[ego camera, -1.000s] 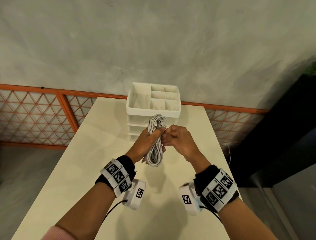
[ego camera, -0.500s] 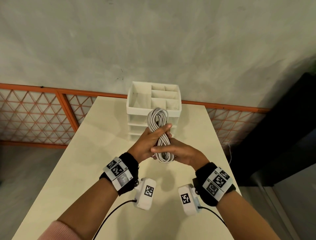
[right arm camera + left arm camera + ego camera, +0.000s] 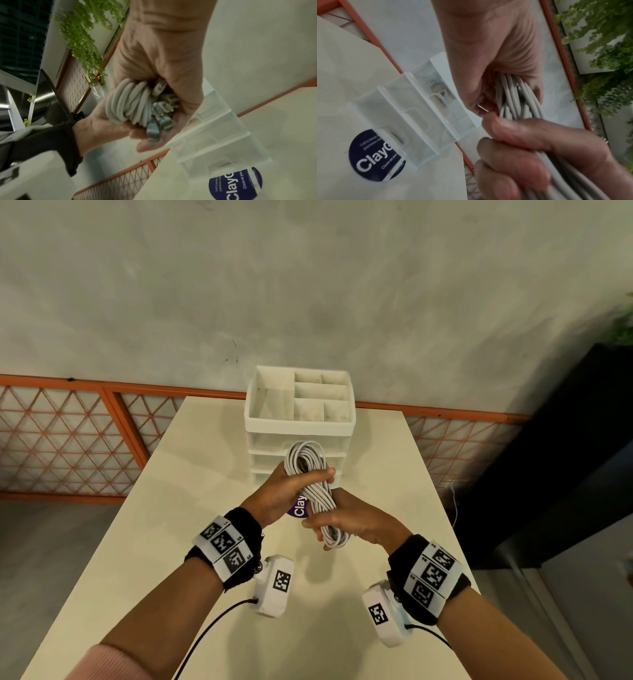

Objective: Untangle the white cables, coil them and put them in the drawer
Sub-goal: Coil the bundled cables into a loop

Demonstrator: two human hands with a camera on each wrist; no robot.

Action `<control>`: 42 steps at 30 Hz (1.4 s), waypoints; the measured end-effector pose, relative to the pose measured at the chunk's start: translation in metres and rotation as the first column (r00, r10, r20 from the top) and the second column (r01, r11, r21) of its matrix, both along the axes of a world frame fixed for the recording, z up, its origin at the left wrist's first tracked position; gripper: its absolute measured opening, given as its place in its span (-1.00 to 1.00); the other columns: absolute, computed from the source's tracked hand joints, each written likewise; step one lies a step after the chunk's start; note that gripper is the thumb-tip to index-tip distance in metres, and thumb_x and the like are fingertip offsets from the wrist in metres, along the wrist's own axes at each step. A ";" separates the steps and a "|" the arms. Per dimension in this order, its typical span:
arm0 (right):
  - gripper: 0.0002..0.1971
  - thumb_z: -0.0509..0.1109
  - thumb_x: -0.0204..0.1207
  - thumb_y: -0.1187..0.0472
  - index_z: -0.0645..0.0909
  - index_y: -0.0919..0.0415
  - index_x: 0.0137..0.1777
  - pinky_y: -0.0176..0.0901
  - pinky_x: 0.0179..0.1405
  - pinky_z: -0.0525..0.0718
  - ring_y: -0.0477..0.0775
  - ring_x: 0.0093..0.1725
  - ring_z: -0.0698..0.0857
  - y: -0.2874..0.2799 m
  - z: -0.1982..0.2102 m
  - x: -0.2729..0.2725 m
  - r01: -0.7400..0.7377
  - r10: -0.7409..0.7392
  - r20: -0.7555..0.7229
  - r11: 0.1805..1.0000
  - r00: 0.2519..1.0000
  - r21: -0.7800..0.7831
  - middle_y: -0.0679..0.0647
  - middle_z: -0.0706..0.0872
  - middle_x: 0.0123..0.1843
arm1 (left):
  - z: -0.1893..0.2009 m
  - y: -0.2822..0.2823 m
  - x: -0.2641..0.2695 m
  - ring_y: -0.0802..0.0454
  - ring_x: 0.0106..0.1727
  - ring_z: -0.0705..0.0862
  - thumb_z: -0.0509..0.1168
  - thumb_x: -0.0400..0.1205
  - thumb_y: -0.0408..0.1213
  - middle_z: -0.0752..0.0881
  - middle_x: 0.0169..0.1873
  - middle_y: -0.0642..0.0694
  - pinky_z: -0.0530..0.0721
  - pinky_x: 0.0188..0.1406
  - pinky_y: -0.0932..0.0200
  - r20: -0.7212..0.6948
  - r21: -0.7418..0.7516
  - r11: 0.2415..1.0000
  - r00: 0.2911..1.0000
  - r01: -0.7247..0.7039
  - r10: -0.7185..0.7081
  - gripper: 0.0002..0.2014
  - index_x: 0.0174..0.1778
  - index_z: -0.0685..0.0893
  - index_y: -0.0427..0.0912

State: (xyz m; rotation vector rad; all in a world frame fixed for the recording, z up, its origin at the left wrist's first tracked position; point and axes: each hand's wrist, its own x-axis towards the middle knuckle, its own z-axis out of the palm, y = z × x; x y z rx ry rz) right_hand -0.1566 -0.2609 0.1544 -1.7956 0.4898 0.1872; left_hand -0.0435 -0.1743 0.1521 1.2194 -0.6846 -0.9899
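Observation:
A coil of white cable stands nearly upright above the table, in front of the white drawer unit. My left hand grips the coil around its middle, fingers wrapped over the strands. Just below it, my right hand grips the coil's lower part, and the bottom loop sticks out beneath it. In the right wrist view the bundled strands and grey plug ends sit inside both fists. The drawer unit has three translucent drawers, all pushed in.
The unit's top tray has several open compartments. A round dark sticker lies on the cream table between the hands and the unit. An orange lattice rail runs behind the table; a dark cabinet stands at right.
My right hand left the coil's upper side, came under it and now grips lower down. The coil has tilted a little, and the sticker now shows between the hands.

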 end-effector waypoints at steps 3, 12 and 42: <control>-0.75 0.47 0.35 0.38 0.50 0.17 -0.45 -0.28 -0.44 0.54 -0.08 -0.57 0.56 0.002 -0.003 0.004 0.027 -0.030 -0.015 0.989 0.999 -0.148 0.05 0.57 -0.53 | 0.000 -0.002 0.003 -0.04 0.04 0.75 0.33 0.50 -0.39 0.81 -0.02 -0.13 0.72 0.04 0.10 -0.316 -0.165 0.986 0.948 -0.013 -0.040 -0.77 0.05 0.67 -0.10; -0.74 0.43 0.38 0.40 0.44 0.14 -0.38 -0.35 -0.47 0.56 -0.10 -0.54 0.59 0.009 -0.018 0.009 -0.004 -0.005 -0.050 0.984 0.999 -0.178 0.03 0.54 -0.46 | 0.003 -0.014 0.005 0.13 -0.55 0.52 0.30 0.51 0.16 0.47 -0.62 0.03 0.65 -0.46 0.21 -0.421 0.025 0.966 0.873 -0.259 0.245 -0.58 -0.44 0.48 -0.12; -0.81 0.34 0.57 0.14 0.47 0.19 0.08 -0.20 -0.27 0.67 0.12 -0.30 0.74 0.001 -0.055 0.005 0.031 -0.055 -0.039 0.887 0.998 -0.461 0.11 0.74 -0.25 | -0.048 -0.028 0.031 0.02 -0.32 0.74 0.31 0.54 0.16 0.74 -0.46 -0.08 0.69 -0.13 0.10 -0.718 0.197 0.978 0.670 -0.065 0.189 -0.56 -0.39 0.68 -0.19</control>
